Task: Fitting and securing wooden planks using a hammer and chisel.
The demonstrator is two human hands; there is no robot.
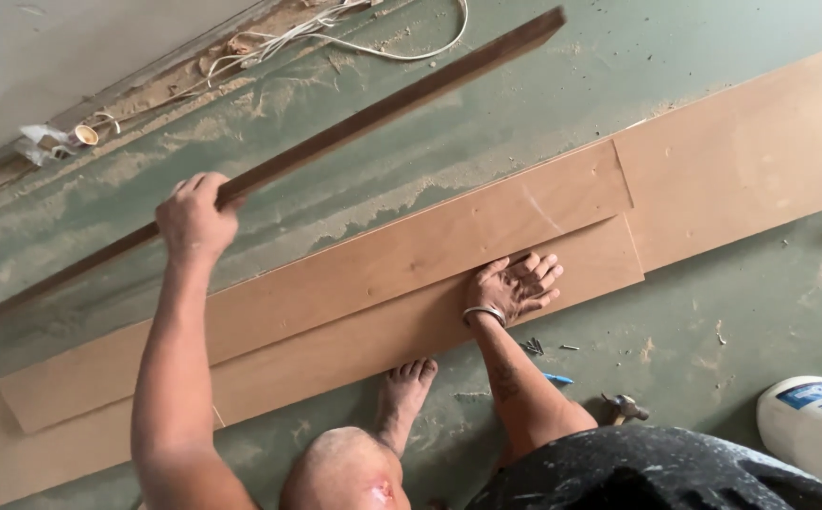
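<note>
**Handling the batten over the plywood strips**

The left hand is closed around a long dark batten, gripping it well short of its middle; the batten runs diagonally across the green floor, its far end up near the wall. The right hand lies flat, fingers spread, pressing on the lower plywood strip just where the upper strip overlaps it. A bare foot rests at the near edge of the lower strip.

The grip is off-centre, so the long free end will likely sag or swing — the wrist should stay firm and the batten should be moved slowly. The flat palm ought to keep even pressure so the strips do not slide on the sawdust. Nails and a hammer lie on the floor just beside the right forearm — the knee should be kept off them. A wide board lies to the right, under the strips' ends.
</note>
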